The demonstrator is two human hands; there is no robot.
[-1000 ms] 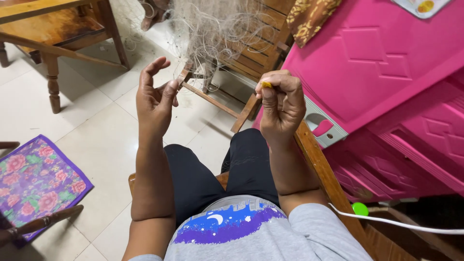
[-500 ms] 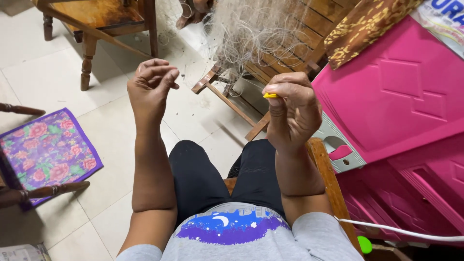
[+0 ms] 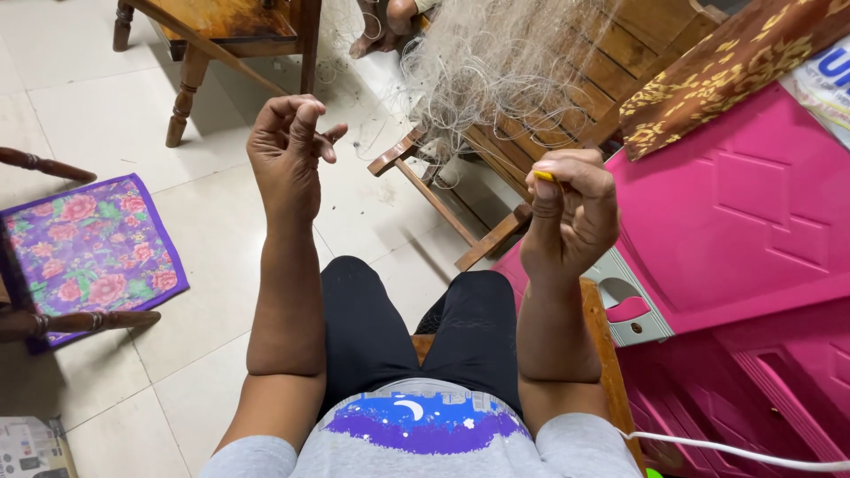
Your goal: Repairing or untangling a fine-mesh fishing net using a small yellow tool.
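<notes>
My left hand (image 3: 288, 150) is raised over the tiled floor with its fingers curled in, pinching what looks like a thin, barely visible thread. My right hand (image 3: 571, 208) is a closed fist around a small yellow tool (image 3: 544, 176), whose tip pokes out at the top. Both hands are held up in front of a tangled white fishing net (image 3: 505, 62) draped over a slatted wooden chair (image 3: 496, 150). I sit with black-trousered legs between my forearms.
A pink plastic cabinet (image 3: 735, 221) lies at the right, with a brown-and-gold cushion (image 3: 726, 62) above it. A floral purple cushion (image 3: 84, 248) rests on a chair at the left. A wooden table (image 3: 221, 35) stands at the back. A white cable (image 3: 735, 451) crosses the lower right.
My left hand's fingers have curled from spread apart into a pinch. The camera view has dropped and shifted, so both hands sit lower and further right; the right fist keeps hold of the yellow tool.
</notes>
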